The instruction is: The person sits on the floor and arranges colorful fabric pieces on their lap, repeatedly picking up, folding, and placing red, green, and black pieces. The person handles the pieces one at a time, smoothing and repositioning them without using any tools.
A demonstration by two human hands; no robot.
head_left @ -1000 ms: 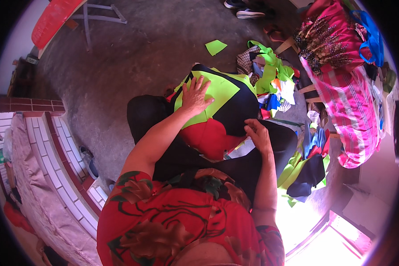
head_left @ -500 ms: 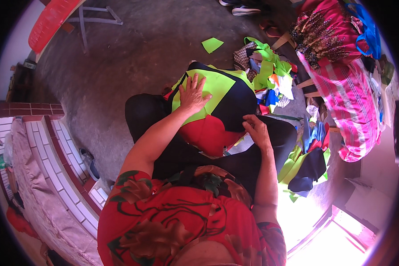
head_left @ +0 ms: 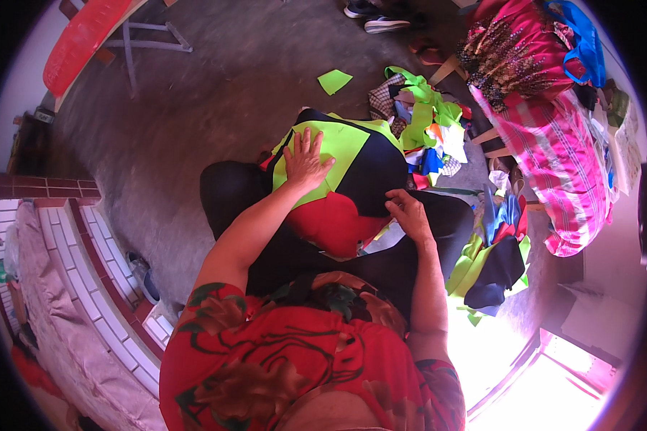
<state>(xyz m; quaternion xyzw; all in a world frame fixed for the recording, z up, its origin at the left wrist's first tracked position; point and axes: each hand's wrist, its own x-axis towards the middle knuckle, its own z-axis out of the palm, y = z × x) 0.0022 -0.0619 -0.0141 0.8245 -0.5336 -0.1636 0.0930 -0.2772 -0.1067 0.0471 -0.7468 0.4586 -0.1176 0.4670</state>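
A patchwork of cloth pieces lies spread over my lap: a lime-green piece (head_left: pixel 345 149), a black piece (head_left: pixel 375 169) and a red piece (head_left: pixel 334 224). My left hand (head_left: pixel 307 164) rests flat on the lime-green piece, its fingers stretched out. At the right edge of the black piece is my right hand (head_left: pixel 408 213), with fingers loosely bent and the thumb a little apart from them. Nothing shows between those fingers. The underside of the cloth is hidden.
A heap of colourful scraps (head_left: pixel 431 129) lies on the floor ahead to the right, with a second heap (head_left: pixel 496 269) beside my right knee. A single lime-green scrap (head_left: pixel 333 81) is farther off. Pink plaid cloth (head_left: pixel 546 165) hangs at the right. Shoes (head_left: pixel 387 24) stand at the far side.
The view has shifted slightly. My left hand stays flat on the lime-green piece, and my right hand keeps nearly the same place and pose by the black edge.
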